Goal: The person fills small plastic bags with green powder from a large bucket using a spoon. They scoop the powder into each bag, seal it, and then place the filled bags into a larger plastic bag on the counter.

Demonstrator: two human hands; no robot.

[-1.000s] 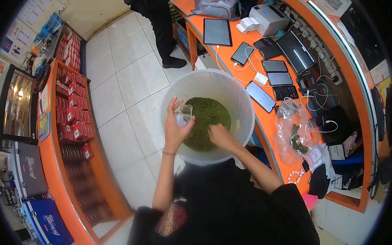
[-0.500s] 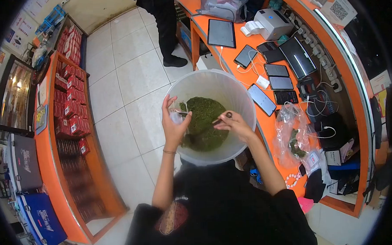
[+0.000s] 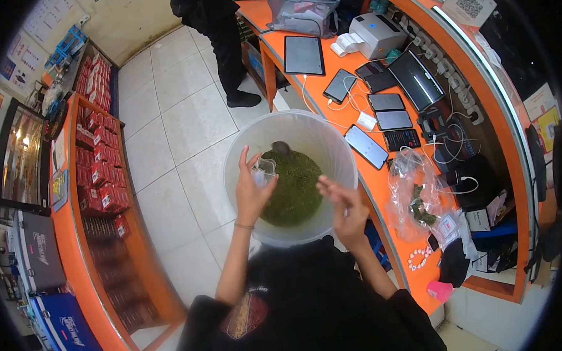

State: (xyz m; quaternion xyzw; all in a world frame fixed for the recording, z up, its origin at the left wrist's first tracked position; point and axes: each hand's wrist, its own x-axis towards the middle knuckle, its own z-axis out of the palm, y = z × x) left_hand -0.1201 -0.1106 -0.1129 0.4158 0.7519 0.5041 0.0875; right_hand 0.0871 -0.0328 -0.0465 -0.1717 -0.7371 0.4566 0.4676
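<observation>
A large translucent white bucket stands in front of my body, with finely chopped green leafy stuff in liquid inside. My left hand, over its left side, is closed around a small clear plastic container. At the far edge of the green mix rests a dark rounded thing like a spoon bowl; its handle cannot be made out. My right hand hovers near the bucket's right rim, slightly blurred. Its fingers are stretched out, and nothing shows in them.
An orange counter on the right carries phones, a tablet, a label printer and a clear plastic bag with green bits. Red boxes fill a shelf on the left. A person in dark clothes stands ahead.
My right hand has drawn back from over the green mix to the right rim, its fingers extending. The dark rounded thing now shows at the mix's far edge. My left hand keeps the container.
</observation>
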